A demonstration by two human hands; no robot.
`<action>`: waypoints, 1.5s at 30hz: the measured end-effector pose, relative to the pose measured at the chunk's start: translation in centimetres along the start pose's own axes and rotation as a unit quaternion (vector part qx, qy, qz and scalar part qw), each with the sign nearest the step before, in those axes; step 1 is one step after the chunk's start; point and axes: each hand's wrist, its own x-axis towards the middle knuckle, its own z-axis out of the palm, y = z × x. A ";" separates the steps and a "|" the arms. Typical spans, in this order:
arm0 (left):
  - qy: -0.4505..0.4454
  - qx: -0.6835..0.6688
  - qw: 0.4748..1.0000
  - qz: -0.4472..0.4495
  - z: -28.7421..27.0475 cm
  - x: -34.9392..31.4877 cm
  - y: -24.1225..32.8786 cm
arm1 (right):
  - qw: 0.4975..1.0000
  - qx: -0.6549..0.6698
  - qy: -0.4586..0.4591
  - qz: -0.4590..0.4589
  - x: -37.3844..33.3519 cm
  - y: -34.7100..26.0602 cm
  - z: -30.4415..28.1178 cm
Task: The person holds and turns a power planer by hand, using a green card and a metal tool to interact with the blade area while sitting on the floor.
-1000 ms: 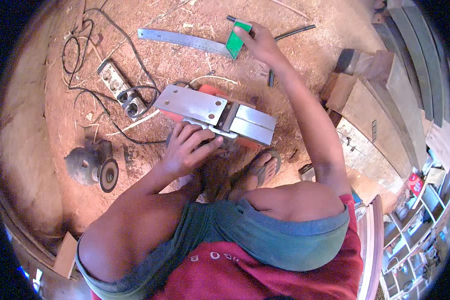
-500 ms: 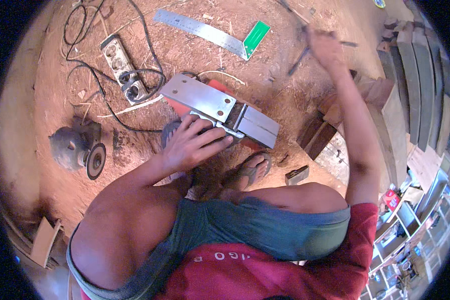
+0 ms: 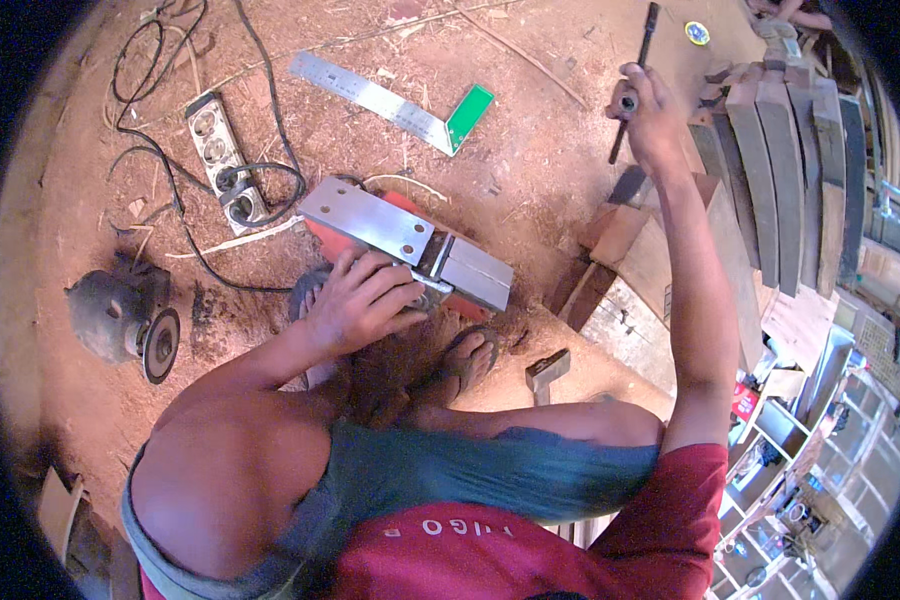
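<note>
While my left hand [image 3: 362,303] rests against the near side of the planer [image 3: 365,218], my right hand [image 3: 655,115] is closed around a black bar tool [image 3: 647,40] at the upper right of the frame. The planer lies near the centre of the frame with its metal sole plates facing up and its orange-red body showing beneath them. A dark slot separates the longer plate, on the left, from the shorter plate, on the right.

The fingers of my left hand are bent over the planer's near edge; I cannot tell whether they are clamped on it, because the thumb is hidden. The right hand is raised well apart from the planer. The bar projects above and below my fist, and a round end shows beside the fingers.

Position of surrounding items: a square [image 3: 375,100] with a green handle lies on the ground at upper centre. A power strip [image 3: 210,138] lies to its left, with a black cable [image 3: 178,190] running beside it. A grinder [image 3: 110,312] with a disc stands at the left. Curved boards [image 3: 778,175] are stacked at the right. A flat-headed tool [image 3: 547,374] lies near my knee, below centre.
</note>
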 end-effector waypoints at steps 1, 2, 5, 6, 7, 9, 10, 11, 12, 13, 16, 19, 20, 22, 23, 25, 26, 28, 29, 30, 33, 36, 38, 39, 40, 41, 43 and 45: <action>-0.007 0.006 1.000 0.004 -0.2 -0.1 -0.1 | 0.998 0.054 -0.007 0.014 -0.2 0.3 0.9; -0.005 0.000 1.000 0.007 -0.6 0.0 0.0 | 0.994 0.108 -0.015 0.029 -0.4 0.4 1.5; 0.000 0.012 1.000 0.007 -1.6 -0.1 0.3 | 0.987 0.141 -0.066 0.026 -1.4 -0.7 3.3; -0.002 0.006 1.000 0.005 -1.1 0.0 0.2 | 0.995 0.083 -0.054 -0.003 -1.9 -1.0 3.4; 0.003 0.002 1.000 0.003 -0.9 -0.4 0.1 | 0.994 0.089 -0.061 0.009 -2.3 -0.8 3.4; -0.003 -0.012 1.000 -0.003 -0.3 -0.3 0.3 | 0.956 -0.212 -0.027 -0.202 -2.9 -0.7 2.3; -0.007 -0.016 1.000 0.003 -0.6 0.1 0.5 | 0.943 -0.225 -0.042 -0.243 -4.3 -1.9 2.5; -0.006 -0.019 1.000 0.012 -0.6 0.3 0.5 | 0.946 -0.220 -0.046 -0.235 -5.7 -3.5 2.5; -0.010 -0.018 1.000 0.002 -0.8 -0.4 0.3 | 0.932 -0.249 -0.122 -0.234 -6.8 -5.2 3.3; -0.014 -0.019 1.000 -0.004 -0.9 -0.6 0.2 | 0.911 -0.284 -0.192 -0.230 -7.7 -6.2 3.6; -0.034 0.002 0.999 0.009 -1.1 -0.9 0.1 | 0.854 -0.261 -0.289 -0.345 -9.3 -7.3 4.5; -0.045 0.012 0.999 0.014 -1.4 -0.8 0.3 | 0.820 -0.313 -0.339 -0.338 -10.0 -9.3 4.7; -0.046 0.014 0.999 0.015 -1.5 -0.8 0.3 | 0.821 -0.312 -0.338 -0.339 -10.0 -9.3 4.8; -0.056 0.019 0.998 0.020 -1.4 -0.7 0.4 | 0.827 -0.281 -0.348 -0.339 -10.1 -9.1 4.9; -0.056 0.019 0.998 0.020 -1.3 -0.7 0.3 | 0.828 -0.281 -0.348 -0.339 -10.0 -9.0 5.0; -0.051 0.006 0.999 0.018 -1.2 -0.7 0.3 | 0.816 -0.257 -0.344 -0.387 -9.7 -8.7 5.2; -0.050 0.006 0.999 0.018 -1.3 -0.6 0.4 | 0.816 -0.257 -0.344 -0.387 -9.7 -8.8 5.3; -0.053 0.025 0.998 0.020 -1.6 -0.5 0.5 | 0.817 -0.265 -0.347 -0.376 -9.9 -8.9 5.6; -0.053 0.026 0.998 0.019 -1.6 -0.5 0.4 | 0.817 -0.264 -0.348 -0.377 -9.9 -9.1 5.7; -0.053 0.023 0.998 0.016 -1.6 -0.5 0.5 | 0.819 -0.252 -0.355 -0.374 -9.9 -9.3 5.8; -0.056 0.016 0.998 0.012 -1.6 -0.6 0.4 | 0.818 -0.234 -0.369 -0.374 -9.8 -9.2 6.3; -0.060 0.016 0.998 0.014 -1.7 -0.7 0.3 | 0.814 -0.232 -0.380 -0.373 -9.6 -9.0 6.5; -0.063 0.020 0.998 0.017 -1.8 -0.7 0.3 | 0.811 -0.236 -0.386 -0.370 -9.6 -8.8 6.6; -0.067 0.017 0.998 0.015 -1.8 -0.7 0.4 | 0.815 -0.235 -0.380 -0.368 -9.7 -8.5 6.7; -0.070 0.015 0.997 0.014 -1.7 -0.7 0.3 | 0.819 -0.234 -0.375 -0.367 -9.7 -8.3 6.8; -0.071 0.015 0.997 0.013 -1.7 -0.8 0.3 | 0.819 -0.234 -0.376 -0.366 -9.7 -8.3 6.8; -0.070 0.012 0.997 0.015 -1.7 -0.9 0.2 | 0.813 -0.240 -0.379 -0.372 -9.7 -8.5 6.8; -0.071 0.011 0.997 0.013 -1.7 -0.8 0.3 | 0.814 -0.236 -0.374 -0.377 -9.6 -8.2 6.8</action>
